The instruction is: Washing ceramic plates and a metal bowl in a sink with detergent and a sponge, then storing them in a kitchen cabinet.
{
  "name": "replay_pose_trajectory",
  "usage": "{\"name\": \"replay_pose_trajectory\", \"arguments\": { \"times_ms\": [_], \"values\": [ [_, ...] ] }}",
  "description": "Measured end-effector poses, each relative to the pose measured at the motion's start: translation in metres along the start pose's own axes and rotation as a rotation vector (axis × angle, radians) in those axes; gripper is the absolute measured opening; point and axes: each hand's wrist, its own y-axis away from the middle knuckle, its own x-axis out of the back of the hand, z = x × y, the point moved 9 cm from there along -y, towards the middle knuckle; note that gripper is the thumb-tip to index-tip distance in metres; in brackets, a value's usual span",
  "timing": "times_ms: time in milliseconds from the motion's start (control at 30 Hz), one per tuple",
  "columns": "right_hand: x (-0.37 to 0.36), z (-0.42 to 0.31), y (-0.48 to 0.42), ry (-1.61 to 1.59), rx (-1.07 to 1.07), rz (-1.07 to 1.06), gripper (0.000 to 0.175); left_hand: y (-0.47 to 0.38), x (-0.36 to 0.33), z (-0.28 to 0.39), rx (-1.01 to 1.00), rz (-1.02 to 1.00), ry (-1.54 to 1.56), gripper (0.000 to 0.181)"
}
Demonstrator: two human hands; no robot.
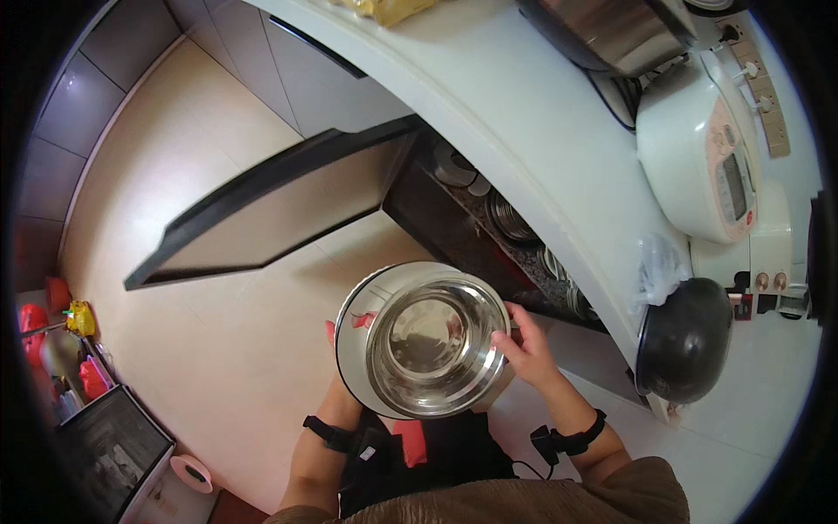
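Observation:
My right hand (527, 347) grips the rim of a shiny stainless steel basin (429, 337), thumb over the edge and fingers outside. Under and to the left of it is a larger white bowl or basin with a dark rim (357, 327), partly covered by the steel one. My left hand (330, 333) is at the outer left side of the white vessel; only a bit of its fingers shows, the rest is hidden behind it. Both vessels are in front of my body, above the floor.
An open cabinet or appliance door (281, 203) juts out ahead, beside a rack with dishes (510, 216) beneath the white countertop (524, 124). On the counter stand a rice cooker (700, 157), a black inner pot (687, 347) and a clear plastic bag (661, 268).

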Motion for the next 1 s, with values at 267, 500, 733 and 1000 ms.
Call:
{"name": "replay_pose_trajectory", "arguments": {
  "times_ms": [267, 500, 733, 1000],
  "values": [
    [0.006, 0.046, -0.048, -0.055, 0.103, 0.15, 0.046, -0.085, 0.086, 0.011, 0.014, 0.18, 0.002, 0.057],
    [0.002, 0.087, -0.068, -0.229, 0.028, 0.225, 0.046, -0.151, 0.12, 0.024, 0.02, 0.035, -0.047, 0.055],
    [0.0, 0.116, -0.076, -0.466, 0.014, 0.253, 0.044, -0.159, 0.069, 0.026, -0.061, -0.351, -0.201, 0.054],
    [-0.003, 0.131, -0.075, -0.435, 0.09, 0.303, 0.043, -0.155, 0.054, 0.006, 0.012, -0.545, -0.267, 0.06]
  ]
}}
